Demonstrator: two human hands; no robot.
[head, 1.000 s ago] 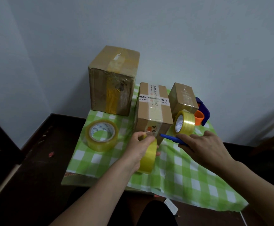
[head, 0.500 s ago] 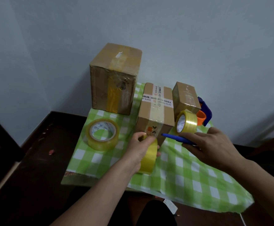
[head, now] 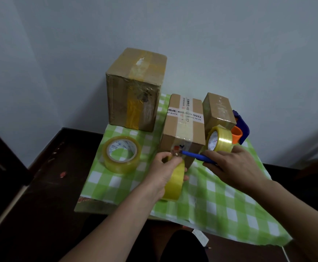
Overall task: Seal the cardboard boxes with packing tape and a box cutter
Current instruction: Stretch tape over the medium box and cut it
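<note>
My left hand (head: 164, 170) grips a yellow tape roll (head: 174, 183) standing on edge just in front of the middle cardboard box (head: 182, 133), which has a white printed label on top. A strip of tape runs from the roll up the box's front face. My right hand (head: 232, 167) holds a blue box cutter (head: 197, 156), its tip pointing left at the tape near the box's lower front edge, close to my left fingers. A large taped box (head: 135, 91) stands at the back left and a small box (head: 218, 112) at the back right.
A wide clear tape roll (head: 121, 154) lies flat on the green checked cloth (head: 220, 201) at the left. Another yellowish roll (head: 219, 138) stands on edge by the small box, beside a blue and orange tape dispenser (head: 239, 131). The wall is close behind.
My right hand has moved left with the box cutter, bringing its tip to the tape at the middle box's front. The left hand keeps hold of the yellow roll.
</note>
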